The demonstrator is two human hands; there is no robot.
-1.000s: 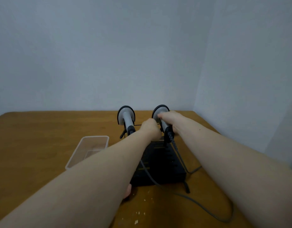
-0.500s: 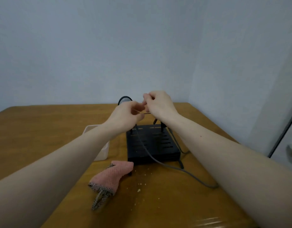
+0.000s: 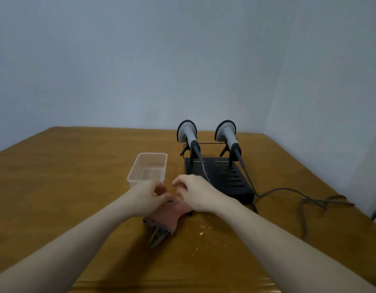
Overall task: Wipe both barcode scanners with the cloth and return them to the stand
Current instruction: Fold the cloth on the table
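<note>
Two grey barcode scanners rest side by side on the black stand (image 3: 223, 178): the left scanner (image 3: 188, 135) and the right scanner (image 3: 227, 134), heads up, cables trailing down. A pink cloth (image 3: 168, 216) with a grey woven edge lies on the table in front of the stand. My left hand (image 3: 149, 196) and my right hand (image 3: 194, 192) hover close together just above the cloth, fingers loosely curled and holding nothing. Both hands are well short of the scanners.
A clear plastic tub (image 3: 149, 169) stands left of the stand. Grey cables (image 3: 305, 199) loop across the wooden table (image 3: 62, 176) to the right. Small crumbs (image 3: 201, 233) lie near the cloth. Walls close off the back and right side.
Both hands have let go at the stand and drawn back toward me, down over the cloth. The two scanners now sit uncovered on the stand.
</note>
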